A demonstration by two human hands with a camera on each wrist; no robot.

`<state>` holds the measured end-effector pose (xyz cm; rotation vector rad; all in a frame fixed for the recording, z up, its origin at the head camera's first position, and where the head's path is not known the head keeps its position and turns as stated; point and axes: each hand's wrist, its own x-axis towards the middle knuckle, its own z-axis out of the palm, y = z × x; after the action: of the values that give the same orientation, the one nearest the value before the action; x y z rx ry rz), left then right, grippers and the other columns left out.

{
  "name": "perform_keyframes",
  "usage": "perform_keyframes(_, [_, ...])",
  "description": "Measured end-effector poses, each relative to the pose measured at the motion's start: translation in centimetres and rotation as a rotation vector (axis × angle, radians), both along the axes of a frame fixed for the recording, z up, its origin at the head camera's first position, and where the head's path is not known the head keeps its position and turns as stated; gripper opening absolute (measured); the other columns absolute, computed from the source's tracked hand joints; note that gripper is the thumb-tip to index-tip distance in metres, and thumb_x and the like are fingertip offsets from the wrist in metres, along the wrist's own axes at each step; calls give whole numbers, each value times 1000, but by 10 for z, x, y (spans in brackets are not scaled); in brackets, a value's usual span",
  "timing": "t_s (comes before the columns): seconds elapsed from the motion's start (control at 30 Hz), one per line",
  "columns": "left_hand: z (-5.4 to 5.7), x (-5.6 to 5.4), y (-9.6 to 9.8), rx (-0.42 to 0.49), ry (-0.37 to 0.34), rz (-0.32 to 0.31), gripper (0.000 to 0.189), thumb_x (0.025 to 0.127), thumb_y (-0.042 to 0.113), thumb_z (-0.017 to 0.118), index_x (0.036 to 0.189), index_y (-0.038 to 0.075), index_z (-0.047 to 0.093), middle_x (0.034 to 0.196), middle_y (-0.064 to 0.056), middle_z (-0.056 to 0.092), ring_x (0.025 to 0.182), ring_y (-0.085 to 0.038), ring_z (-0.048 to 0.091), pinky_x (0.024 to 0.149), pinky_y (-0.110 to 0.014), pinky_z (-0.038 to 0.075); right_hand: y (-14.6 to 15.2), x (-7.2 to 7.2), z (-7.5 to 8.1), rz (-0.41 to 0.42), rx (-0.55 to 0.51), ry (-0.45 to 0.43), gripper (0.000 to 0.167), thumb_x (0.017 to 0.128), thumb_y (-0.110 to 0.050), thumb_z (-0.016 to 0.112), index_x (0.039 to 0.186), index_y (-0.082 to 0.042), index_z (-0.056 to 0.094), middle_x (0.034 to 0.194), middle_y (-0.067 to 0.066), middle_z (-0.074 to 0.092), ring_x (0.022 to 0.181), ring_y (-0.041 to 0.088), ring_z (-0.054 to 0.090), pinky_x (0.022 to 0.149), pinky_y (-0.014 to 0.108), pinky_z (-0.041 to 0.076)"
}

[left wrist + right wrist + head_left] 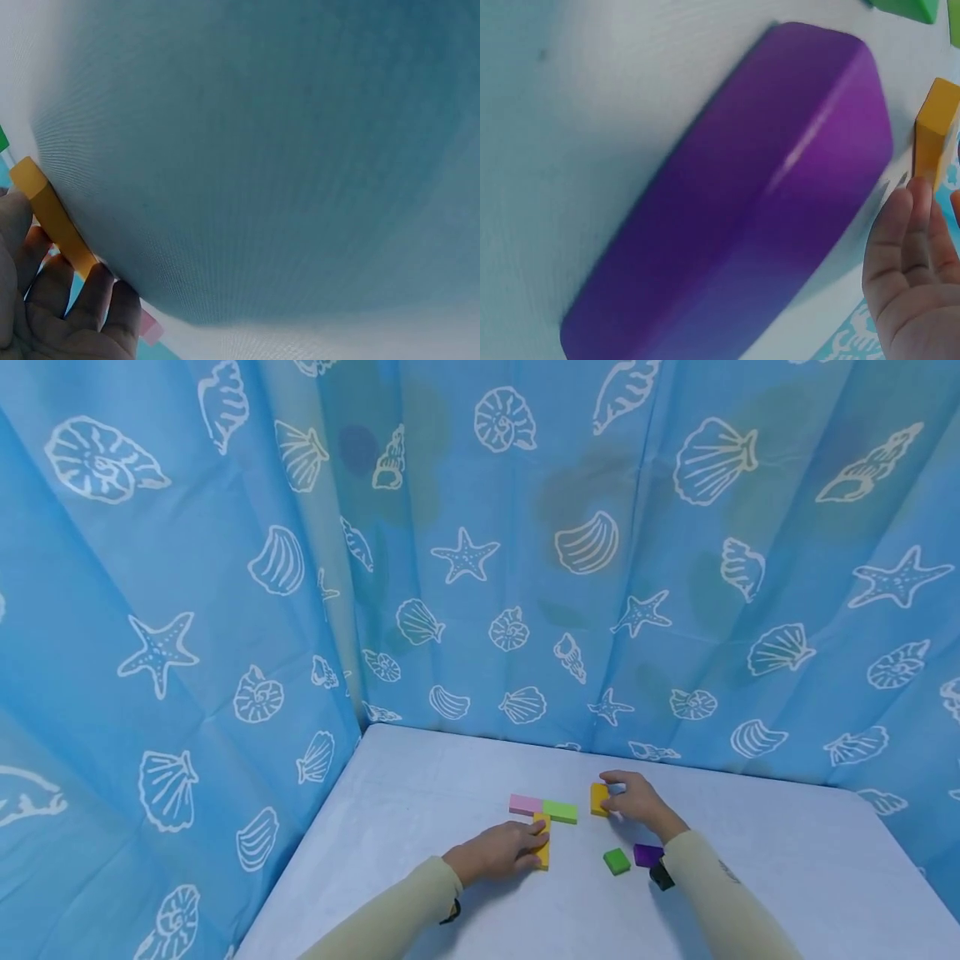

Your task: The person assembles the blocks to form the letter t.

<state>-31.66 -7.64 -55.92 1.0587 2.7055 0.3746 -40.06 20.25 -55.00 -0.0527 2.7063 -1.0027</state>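
Observation:
My left hand grips a long yellow block from its left side, thumb near the close end and fingers farther along. The far end of that block meets a row made of a pink block and a light green block, end to end. Farther right, my right hand pinches a second yellow block, with a finger at its far end and the thumb by its near end. In the right wrist view, fingertips sit right at that yellow block.
A small green block lies between the two forearms. Beside it, close to the right wrist, is a purple block, large in the right wrist view. A white-covered table meets a blue shell-patterned curtain at its back and left.

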Motion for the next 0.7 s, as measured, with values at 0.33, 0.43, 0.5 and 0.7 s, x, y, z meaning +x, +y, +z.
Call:
perform_keyframes(0.33, [4,3,-1,3,-24,11,51,100,37,56,146,18,47,156,5,39,141,-11,43,114,-28,39,-6,-4,-8,-10,-57,-17,52,87,-11,72,136,-1,56,138,25,53,103,30,59,91,43,56])
perform_keyframes(0.43, [1,2,-1,10,-27,7,51,100,38,56,147,19,47,156,6,39,142,-10,42,114,-28,39,-10,-9,-11,-20,-67,-23,52,87,-11,73,136,-2,57,137,24,54,95,26,60,84,37,58])
perform_keyframes(0.5, [-1,1,-1,13,-27,1,51,100,39,55,147,20,46,156,6,39,142,-10,42,114,-28,39,-12,-12,-11,-12,-61,-23,53,87,-12,73,136,-1,57,136,24,55,92,24,60,82,35,58])
perform_keyframes(0.7, [-2,-3,-2,14,-22,-4,52,101,41,53,147,21,45,156,9,38,142,-9,42,114,-28,39,-19,-18,-9,12,-10,28,52,87,-12,74,134,1,57,135,24,56,98,26,58,88,40,57])
